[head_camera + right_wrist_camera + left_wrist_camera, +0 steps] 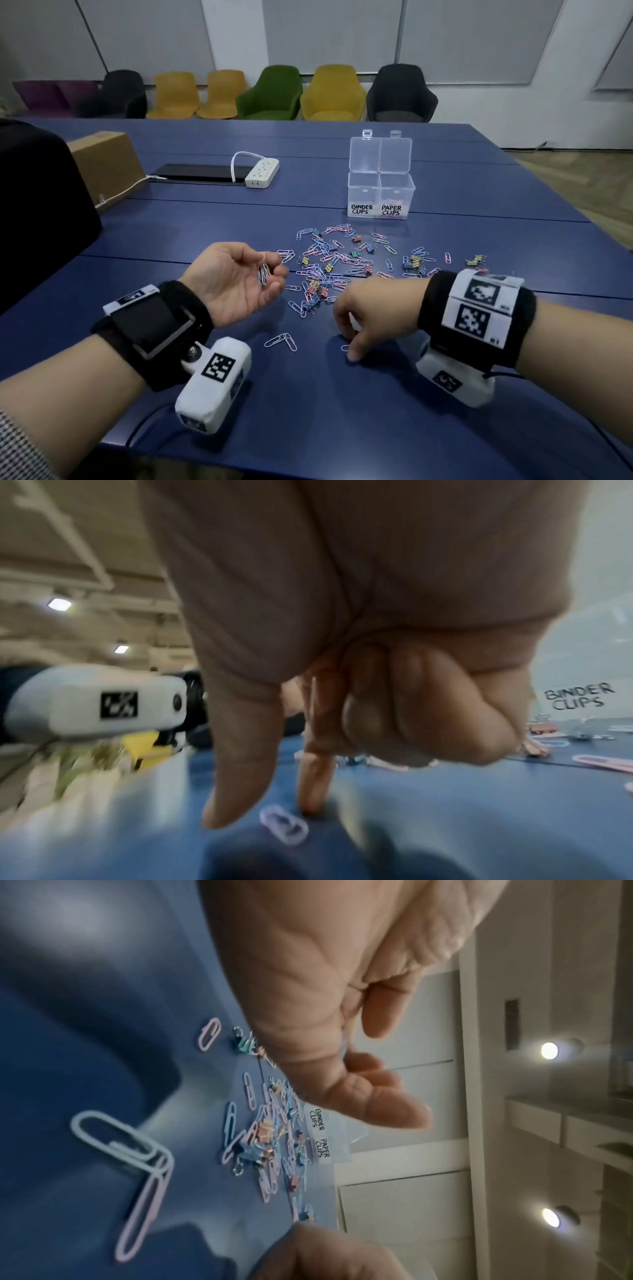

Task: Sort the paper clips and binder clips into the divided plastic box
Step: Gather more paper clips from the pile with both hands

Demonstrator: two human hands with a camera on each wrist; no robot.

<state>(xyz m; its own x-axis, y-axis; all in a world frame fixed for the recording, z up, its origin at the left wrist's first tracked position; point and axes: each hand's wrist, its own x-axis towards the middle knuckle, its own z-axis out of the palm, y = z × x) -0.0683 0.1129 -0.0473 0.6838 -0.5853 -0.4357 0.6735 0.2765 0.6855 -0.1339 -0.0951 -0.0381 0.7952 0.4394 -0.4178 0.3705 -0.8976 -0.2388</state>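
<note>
Surface: a dark blue bench (479, 178) is carrying everything, its panel seams running left to right.
Room: a row of yellow, green and dark chairs (270, 92) is standing along the pale far wall.
Divided box (381, 195): sitting upright beyond the pile, lids standing open at the back; labels facing the person, BINDER CLIPS on the left, PAPER CLIPS on the right, a few pale clips lying in the right one.
Clip pile (342, 263): paper clips and binder clips are lying mixed between box and hands, long axes pointing every way.
Left hand (236, 281): palm turned up, grip curling round a small bundle of paper clips (263, 274).
Right hand (368, 311): palm down, thumb and forefinger reaching onto a pale clip (284, 827) flat on the bench, other fingers curling in.
Stray pair (281, 341): lying crossed between the hands.
Edges: near edge is running below the wrists; bare bench is showing around the box.
Left side: cardboard box (106, 164) and power strip (262, 173) are sitting well apart from the pile.
</note>
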